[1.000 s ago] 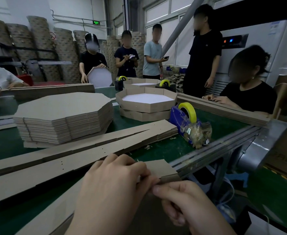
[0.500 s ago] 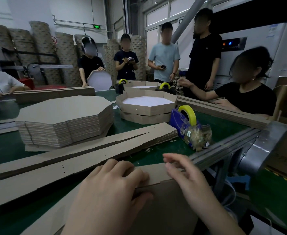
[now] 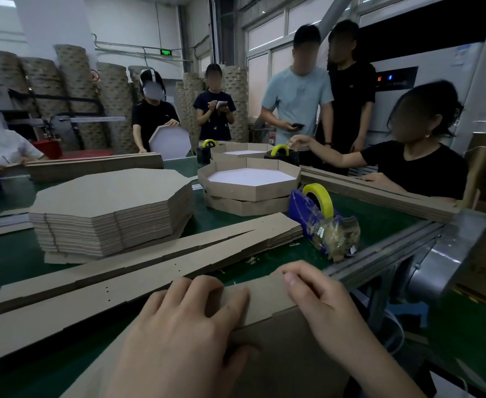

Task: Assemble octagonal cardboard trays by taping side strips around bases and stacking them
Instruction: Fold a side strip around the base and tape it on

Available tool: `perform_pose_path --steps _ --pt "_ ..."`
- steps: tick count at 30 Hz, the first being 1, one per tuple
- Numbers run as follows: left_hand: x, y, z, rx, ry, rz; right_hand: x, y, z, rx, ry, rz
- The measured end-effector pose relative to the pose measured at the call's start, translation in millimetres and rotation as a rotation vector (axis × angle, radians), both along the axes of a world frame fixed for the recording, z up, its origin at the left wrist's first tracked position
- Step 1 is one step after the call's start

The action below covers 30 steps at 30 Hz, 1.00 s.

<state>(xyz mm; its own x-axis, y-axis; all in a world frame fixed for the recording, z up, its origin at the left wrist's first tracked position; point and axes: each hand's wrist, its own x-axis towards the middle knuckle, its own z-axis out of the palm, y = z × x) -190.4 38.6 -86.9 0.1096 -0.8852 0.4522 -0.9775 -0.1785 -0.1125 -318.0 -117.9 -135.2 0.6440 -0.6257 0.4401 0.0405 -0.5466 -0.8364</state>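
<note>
Progress on the tray build, quick look. Pressing flat on the side strip point(image 3: 264, 300) with the left grip point(image 3: 184, 320), straight spread fingers, not curling round anything. Back down on the strip's end with the right grip point(image 3: 319, 300) after lifting clear half a second ago. Looks like pinching the top edge between thumb and curled fingers. Same spot as a second ago, so probably just re-seating the hold, not moving on.

Keeping the strip at the near edge of the green desk point(image 3: 6, 259), touching what looks like a cardboard base point(image 3: 282, 357) right under both grips. Guessing mid-fold, or lining the end up with the base edge. No tape on it as far as can be seen, and only cardboard in either grip.

Next up, probably a reach for the blue tape dispenser point(image 3: 300, 209) just past the strip pile point(image 3: 149, 262). Further back: two finished trays point(image 3: 250, 185) in a stack, beside the pile of octagonal bases point(image 3: 112, 208).
</note>
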Motion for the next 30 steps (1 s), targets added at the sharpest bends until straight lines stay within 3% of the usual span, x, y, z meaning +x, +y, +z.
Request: perform_pose_path --steps 11,13,16,30 --pt "-6.5 -8.7 20.3 0.191 0.053 0.004 0.9 -3.9 13.0 0.169 0.125 0.165" --pt "-5.9 -14.6 12.2 0.123 0.037 -0.047 3.6 -4.7 15.8 0.147 0.146 0.182" --pt "-6.2 -23.1 13.7 0.201 0.044 -0.02 6.6 -7.1 19.0 0.131 0.163 0.179" --pt "6.8 -24.4 5.6 0.142 0.125 -0.078 13.9 -10.3 14.8 0.172 0.18 0.215"
